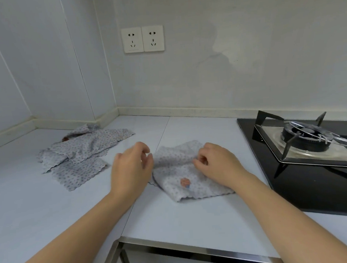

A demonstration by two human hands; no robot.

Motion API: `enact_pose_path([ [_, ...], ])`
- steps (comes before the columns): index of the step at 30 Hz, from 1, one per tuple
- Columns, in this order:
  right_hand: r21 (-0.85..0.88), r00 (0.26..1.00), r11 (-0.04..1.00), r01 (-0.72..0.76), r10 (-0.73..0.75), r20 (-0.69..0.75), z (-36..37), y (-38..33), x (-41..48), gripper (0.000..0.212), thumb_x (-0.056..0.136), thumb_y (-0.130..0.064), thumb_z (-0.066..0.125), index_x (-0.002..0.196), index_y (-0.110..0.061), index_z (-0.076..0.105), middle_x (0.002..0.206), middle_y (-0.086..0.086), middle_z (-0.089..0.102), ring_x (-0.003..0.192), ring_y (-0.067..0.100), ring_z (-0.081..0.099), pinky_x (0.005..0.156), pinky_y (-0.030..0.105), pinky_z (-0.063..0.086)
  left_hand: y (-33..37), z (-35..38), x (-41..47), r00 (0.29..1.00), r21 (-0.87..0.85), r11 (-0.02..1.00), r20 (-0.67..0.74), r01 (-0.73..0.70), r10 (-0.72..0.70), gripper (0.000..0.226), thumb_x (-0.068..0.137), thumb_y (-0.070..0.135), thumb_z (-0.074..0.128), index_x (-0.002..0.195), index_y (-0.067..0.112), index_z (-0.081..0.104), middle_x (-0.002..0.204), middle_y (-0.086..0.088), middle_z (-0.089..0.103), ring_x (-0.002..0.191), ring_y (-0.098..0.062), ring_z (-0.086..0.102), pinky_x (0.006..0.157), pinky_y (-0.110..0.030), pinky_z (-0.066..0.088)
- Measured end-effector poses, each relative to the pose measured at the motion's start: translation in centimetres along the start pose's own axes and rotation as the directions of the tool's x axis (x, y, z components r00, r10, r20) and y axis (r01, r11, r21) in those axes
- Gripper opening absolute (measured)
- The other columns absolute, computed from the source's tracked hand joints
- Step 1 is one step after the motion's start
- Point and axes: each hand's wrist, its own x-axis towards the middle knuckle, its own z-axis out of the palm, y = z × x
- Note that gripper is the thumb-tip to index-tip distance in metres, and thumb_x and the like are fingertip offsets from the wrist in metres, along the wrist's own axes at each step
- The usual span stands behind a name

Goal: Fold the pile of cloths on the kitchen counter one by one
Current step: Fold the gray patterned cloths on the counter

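**Square the edges before you press the fold**

Your forearms reach in over the near edge of the pale grey counter [195, 216], and both hands are at one pale grey dotted cloth [171, 166] with a small pink motif. It lies rumpled on the counter right in front of you, apart from the others. Your right hand [216, 163] pinches a raised ridge of this cloth between thumb and fingertips. Your left hand [130, 167] hovers at the cloth's left edge with its fingers curled. It is blurred, so I cannot tell whether it has hold of any fabric.

The cloth looks bunched rather than cleanly folded, so this step is probably only starting.
- Get a matching pinch with your left hand on the scalloped edge.
- Draw the two hands apart until the fabric goes taut and flat.
- Bring corner onto corner and check that the edges line up.
- Only then sweep a flat palm along the crease.

Soft cloth like this will likely slide on the smooth counter, so lower it rather than drag it.

Work away from the black glass gas hob with its metal pan stand [304, 142] on your right, whose prongs could snag an edge. The pile of crumpled dotted cloths [81, 152] waits at the back left, well apart.
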Motion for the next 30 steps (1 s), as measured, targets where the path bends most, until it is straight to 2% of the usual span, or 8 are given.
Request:
enact_pose_path([
  [3, 0.092, 0.994, 0.995, 0.036, -0.045, 0.104, 0.8, -0.1, 0.2, 0.021, 0.096, -0.039, 0.049, 0.100, -0.022, 0.061, 0.106, -0.006, 0.057, 0.101, 0.014, 0.051, 0.086, 0.032, 0.045, 0.1, 1.0, -0.6, 0.975, 0.029, 0.990, 0.180, -0.136, 0.129, 0.022, 0.086, 0.033, 0.046, 0.084, 0.020, 0.064, 0.067, 0.008, 0.063, 0.063, -0.019, 0.061, 0.069, -0.033, 0.046],
  [7, -0.119, 0.986, 0.987, -0.103, 0.117, 0.115, 1.3, 0.2, 0.5, 0.041, 0.099, -0.045, 0.035, 0.131, -0.025, 0.050, 0.133, -0.003, 0.052, 0.123, 0.021, 0.041, 0.097, 0.038, 0.035, -1.0, 1.9, -0.8, 0.930, 0.130, 0.990, 0.369, -0.049, -0.002, 0.043, 0.095, 0.047, 0.040, 0.130, 0.025, 0.052, 0.133, 0.007, 0.054, 0.127, -0.015, 0.047, 0.111, -0.044, 0.027],
  [12, -0.168, 0.927, 0.965, -0.203, 0.245, 0.284, 2.0, 0.1, 0.4, 0.060, 0.100, -0.053, 0.023, 0.149, -0.018, 0.024, 0.159, 0.016, 0.011, 0.147, 0.033, 0.005, 0.118, 0.047, 0.007, -0.7, 1.9, -0.7, 0.895, 0.202, 0.978, 0.444, -0.062, -0.035, 0.047, 0.098, 0.045, 0.035, 0.139, 0.025, 0.044, 0.148, 0.007, 0.040, 0.139, -0.011, 0.031, 0.117, -0.044, 0.012],
  [16, -0.162, 0.904, 0.966, -0.203, 0.249, 0.347, 1.9, 0.1, 0.4, 0.067, 0.099, -0.057, 0.018, 0.155, -0.023, 0.004, 0.161, 0.016, -0.011, 0.148, 0.034, -0.013, 0.119, 0.049, -0.005, -1.1, 2.0, -0.6, 0.823, 0.160, 0.986, 0.565, -0.038, -0.060, 0.050, 0.101, 0.045, 0.032, 0.149, 0.037, 0.025, 0.158, 0.007, 0.021, 0.147, -0.013, 0.011, 0.118, -0.051, 0.002],
  [19, -0.164, 0.900, 0.967, -0.195, 0.243, 0.362, 1.9, 0.3, 0.3, 0.067, 0.099, -0.057, 0.018, 0.155, -0.024, 0.002, 0.161, 0.014, -0.012, 0.148, 0.032, -0.014, 0.119, 0.049, -0.006, -1.1, 1.8, -0.5, 0.816, 0.155, 0.982, 0.579, -0.109, -0.001, 0.045, 0.101, 0.044, 0.025, 0.146, 0.041, 0.030, 0.153, 0.009, 0.027, 0.145, -0.013, 0.015, 0.118, -0.054, 0.002],
  [24, -0.143, 0.896, 0.970, -0.195, 0.235, 0.376, 1.8, 0.5, 0.4, 0.065, 0.100, -0.054, 0.018, 0.155, -0.026, 0.000, 0.161, 0.012, -0.014, 0.148, 0.030, -0.016, 0.119, 0.049, -0.009, -1.8, 1.4, -0.2, 0.873, 0.371, 0.924, 0.474, -0.086, -0.109, 0.047, 0.101, 0.044, 0.021, 0.142, 0.032, 0.041, 0.155, 0.003, 0.028, 0.145, -0.017, 0.018, 0.116, -0.054, 0.006],
  [26, -0.124, 0.902, 0.972, -0.199, 0.231, 0.366, 1.9, 0.7, 0.6, 0.065, 0.100, -0.052, 0.022, 0.155, -0.025, 0.002, 0.161, 0.011, -0.014, 0.147, 0.029, -0.018, 0.119, 0.048, -0.011, -2.1, 1.3, -0.2, 0.903, 0.296, 0.954, 0.422, -0.054, -0.080, 0.046, 0.102, 0.039, 0.023, 0.140, 0.026, 0.046, 0.157, 0.000, 0.027, 0.146, -0.020, 0.020, 0.116, -0.052, 0.011],
  [30, -0.062, 0.940, 0.986, -0.152, 0.164, 0.300, 1.5, 0.9, 0.6, 0.063, 0.101, -0.038, 0.030, 0.156, -0.020, 0.004, 0.162, 0.010, -0.012, 0.148, 0.026, -0.016, 0.119, 0.040, -0.011, -1.6, 1.2, 0.1, 0.896, 0.013, 0.968, 0.383, -0.249, 0.225, 0.048, 0.092, 0.038, 0.023, 0.104, 0.019, 0.065, 0.105, 0.004, 0.067, 0.097, -0.022, 0.064, 0.085, -0.039, 0.045],
])
